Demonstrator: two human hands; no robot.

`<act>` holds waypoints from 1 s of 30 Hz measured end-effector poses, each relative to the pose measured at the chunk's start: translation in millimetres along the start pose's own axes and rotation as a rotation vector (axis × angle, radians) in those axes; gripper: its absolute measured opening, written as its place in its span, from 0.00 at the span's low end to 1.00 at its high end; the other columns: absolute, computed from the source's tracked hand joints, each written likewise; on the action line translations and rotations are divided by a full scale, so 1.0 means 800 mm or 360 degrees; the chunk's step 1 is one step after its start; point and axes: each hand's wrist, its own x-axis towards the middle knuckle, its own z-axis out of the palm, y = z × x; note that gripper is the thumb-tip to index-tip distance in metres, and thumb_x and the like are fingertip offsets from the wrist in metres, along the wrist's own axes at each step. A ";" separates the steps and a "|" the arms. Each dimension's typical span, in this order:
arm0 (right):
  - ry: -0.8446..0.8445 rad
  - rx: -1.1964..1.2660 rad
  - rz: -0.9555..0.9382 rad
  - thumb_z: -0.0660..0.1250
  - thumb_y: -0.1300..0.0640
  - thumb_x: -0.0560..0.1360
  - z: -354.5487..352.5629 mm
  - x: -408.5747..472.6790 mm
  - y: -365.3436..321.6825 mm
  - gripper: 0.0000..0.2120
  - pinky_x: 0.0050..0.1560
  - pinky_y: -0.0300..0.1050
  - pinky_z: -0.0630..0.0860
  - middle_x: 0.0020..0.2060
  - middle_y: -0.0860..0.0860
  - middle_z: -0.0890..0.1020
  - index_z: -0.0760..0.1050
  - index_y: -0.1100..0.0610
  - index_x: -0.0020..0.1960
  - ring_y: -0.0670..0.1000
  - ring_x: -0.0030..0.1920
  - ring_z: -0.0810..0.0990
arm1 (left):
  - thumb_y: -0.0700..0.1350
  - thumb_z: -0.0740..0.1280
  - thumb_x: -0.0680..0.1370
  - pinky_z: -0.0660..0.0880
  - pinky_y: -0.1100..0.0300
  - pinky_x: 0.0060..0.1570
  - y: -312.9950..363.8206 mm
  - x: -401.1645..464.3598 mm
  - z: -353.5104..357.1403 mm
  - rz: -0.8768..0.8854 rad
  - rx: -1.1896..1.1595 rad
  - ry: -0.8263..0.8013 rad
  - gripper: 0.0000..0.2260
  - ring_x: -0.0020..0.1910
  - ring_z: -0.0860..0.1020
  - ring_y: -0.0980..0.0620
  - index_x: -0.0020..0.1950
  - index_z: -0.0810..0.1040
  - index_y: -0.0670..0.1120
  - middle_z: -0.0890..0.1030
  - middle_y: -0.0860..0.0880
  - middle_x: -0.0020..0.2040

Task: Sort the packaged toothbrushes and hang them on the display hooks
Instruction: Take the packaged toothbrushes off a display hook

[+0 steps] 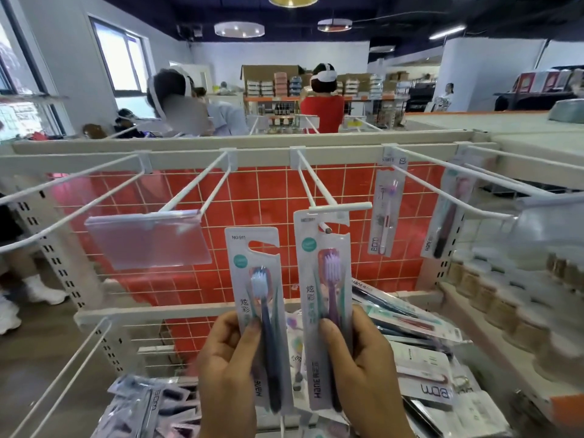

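White display hooks jut toward the viewer across the middle of the frame. The centre hook [319, 184] ends in a crossbar, its tip already inside a purple toothbrush pack [325, 314]. At left centre, a clear label holder [148, 240] blocks one hook's end. Open gaps lie between hooks. Loose packs [420, 330] crowd the lower right.

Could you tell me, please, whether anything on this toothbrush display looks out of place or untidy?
Yes. Below the hooks, a heap of packaged toothbrushes lies jumbled at all angles, unsorted. Higher up, the clear label holder on one empty hook hangs tilted and blank. The two packs already hung at the right look straight.
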 end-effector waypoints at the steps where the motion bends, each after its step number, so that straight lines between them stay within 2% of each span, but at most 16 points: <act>1: -0.0014 -0.0014 0.0008 0.63 0.44 0.75 0.000 0.002 0.001 0.08 0.35 0.42 0.78 0.36 0.52 0.80 0.77 0.46 0.45 0.51 0.36 0.78 | 0.48 0.74 0.65 0.73 0.55 0.42 -0.002 0.002 0.000 0.0006 0.0002 -0.0004 0.02 0.35 0.79 0.52 0.35 0.82 0.52 0.81 0.49 0.34; 2: -0.0027 -0.0028 0.0031 0.63 0.45 0.75 0.002 0.006 0.002 0.09 0.35 0.43 0.78 0.37 0.52 0.80 0.77 0.49 0.45 0.52 0.37 0.78 | 0.48 0.72 0.65 0.73 0.54 0.43 -0.002 0.003 0.000 0.0000 -0.0012 0.0000 0.01 0.36 0.79 0.51 0.35 0.82 0.52 0.82 0.49 0.34; 4: -0.0032 -0.0054 0.0099 0.63 0.50 0.76 0.007 0.019 0.007 0.06 0.38 0.48 0.77 0.37 0.53 0.79 0.76 0.51 0.45 0.54 0.38 0.78 | 0.46 0.67 0.66 0.74 0.52 0.45 -0.002 0.006 0.001 -0.0023 -0.0019 0.0023 0.05 0.36 0.80 0.51 0.35 0.83 0.52 0.82 0.49 0.34; 6: -0.0040 -0.0107 0.0138 0.62 0.54 0.78 0.016 0.042 0.014 0.05 0.40 0.51 0.78 0.38 0.52 0.79 0.75 0.51 0.45 0.55 0.40 0.78 | 0.44 0.69 0.67 0.73 0.49 0.47 -0.001 0.008 0.000 -0.0037 -0.0019 0.0049 0.04 0.36 0.80 0.52 0.35 0.83 0.53 0.82 0.50 0.33; 9: -0.0056 -0.0074 0.0268 0.60 0.52 0.80 0.031 0.097 0.026 0.05 0.47 0.56 0.81 0.45 0.58 0.80 0.72 0.51 0.46 0.60 0.47 0.80 | 0.43 0.71 0.67 0.72 0.46 0.48 0.003 0.011 -0.002 -0.0045 0.0023 0.0042 0.03 0.36 0.79 0.49 0.35 0.82 0.52 0.82 0.50 0.32; 10: -0.0064 -0.0050 0.0328 0.59 0.51 0.80 0.037 0.120 0.030 0.05 0.50 0.57 0.80 0.48 0.58 0.80 0.71 0.49 0.46 0.60 0.49 0.80 | 0.43 0.70 0.67 0.72 0.47 0.48 0.003 0.012 -0.003 -0.0041 0.0048 0.0037 0.04 0.34 0.79 0.51 0.34 0.82 0.52 0.82 0.49 0.32; 13: -0.0061 -0.0011 0.0416 0.57 0.50 0.80 0.050 0.186 0.045 0.05 0.54 0.62 0.78 0.52 0.59 0.80 0.70 0.46 0.46 0.62 0.53 0.80 | 0.40 0.75 0.63 0.73 0.50 0.44 0.003 0.017 -0.006 -0.0035 0.0098 0.0031 0.08 0.32 0.80 0.55 0.34 0.82 0.52 0.82 0.49 0.31; 16: -0.0056 -0.0055 0.0465 0.57 0.53 0.81 0.055 0.232 0.057 0.04 0.57 0.62 0.76 0.51 0.58 0.80 0.70 0.50 0.50 0.61 0.55 0.79 | 0.45 0.67 0.64 0.72 0.52 0.40 0.001 0.021 -0.012 -0.0037 0.0105 0.0064 0.04 0.30 0.79 0.55 0.34 0.82 0.52 0.81 0.48 0.30; 19: -0.0088 -0.0126 0.0489 0.57 0.57 0.81 0.054 0.260 0.073 0.06 0.56 0.67 0.75 0.52 0.61 0.80 0.70 0.52 0.56 0.63 0.54 0.79 | 0.42 0.72 0.64 0.72 0.53 0.38 0.003 0.022 -0.019 -0.0039 0.0157 0.0044 0.02 0.30 0.78 0.54 0.35 0.81 0.48 0.80 0.48 0.29; 20: -0.0108 -0.0143 0.0474 0.57 0.58 0.81 0.055 0.265 0.079 0.08 0.55 0.66 0.76 0.52 0.60 0.80 0.70 0.54 0.59 0.61 0.54 0.80 | 0.41 0.76 0.65 0.74 0.52 0.36 0.003 0.022 -0.021 -0.0030 0.0199 0.0030 0.05 0.30 0.79 0.54 0.37 0.81 0.45 0.80 0.48 0.29; 21: -0.0127 -0.0156 0.0468 0.57 0.59 0.81 0.056 0.268 0.083 0.10 0.55 0.64 0.77 0.52 0.59 0.80 0.70 0.55 0.61 0.59 0.54 0.80 | 0.40 0.75 0.67 0.76 0.53 0.35 0.004 0.022 -0.023 -0.0009 0.0224 0.0035 0.06 0.31 0.80 0.54 0.39 0.80 0.43 0.81 0.47 0.30; 23: -0.0127 -0.0181 0.0476 0.60 0.59 0.80 0.056 0.265 0.087 0.11 0.50 0.54 0.80 0.52 0.55 0.80 0.70 0.58 0.62 0.57 0.55 0.80 | 0.36 0.67 0.71 0.78 0.62 0.34 0.007 0.021 -0.024 0.0063 0.0278 0.0037 0.02 0.32 0.80 0.56 0.43 0.78 0.40 0.83 0.48 0.33; 25: 0.0054 -0.0258 0.0481 0.64 0.56 0.78 0.055 0.255 0.087 0.16 0.46 0.43 0.78 0.54 0.54 0.77 0.69 0.60 0.64 0.55 0.55 0.79 | 0.33 0.66 0.73 0.75 0.70 0.31 0.010 0.018 -0.024 0.0132 0.0341 0.0037 0.04 0.30 0.79 0.59 0.42 0.78 0.40 0.83 0.48 0.33; 27: 0.0361 -0.0370 0.0438 0.67 0.52 0.76 0.053 0.231 0.078 0.23 0.52 0.45 0.74 0.60 0.54 0.73 0.67 0.59 0.67 0.54 0.59 0.74 | 0.34 0.67 0.72 0.73 0.72 0.29 0.015 0.015 -0.023 0.0183 0.0359 0.0067 0.05 0.28 0.78 0.60 0.39 0.79 0.42 0.82 0.49 0.31; 28: 0.0463 -0.0354 0.0353 0.67 0.51 0.76 0.053 0.213 0.069 0.22 0.54 0.45 0.72 0.60 0.52 0.72 0.67 0.58 0.66 0.52 0.60 0.72 | 0.36 0.68 0.70 0.73 0.72 0.28 0.018 0.014 -0.022 0.0211 0.0340 0.0083 0.06 0.27 0.77 0.60 0.37 0.81 0.45 0.82 0.48 0.31; 30: 0.0489 -0.0239 0.0136 0.65 0.52 0.77 0.057 0.173 0.048 0.15 0.55 0.43 0.69 0.56 0.48 0.70 0.67 0.52 0.61 0.47 0.57 0.70 | 0.41 0.68 0.67 0.72 0.71 0.27 0.023 0.012 -0.021 0.0271 0.0317 0.0112 0.07 0.26 0.76 0.60 0.34 0.82 0.53 0.81 0.48 0.30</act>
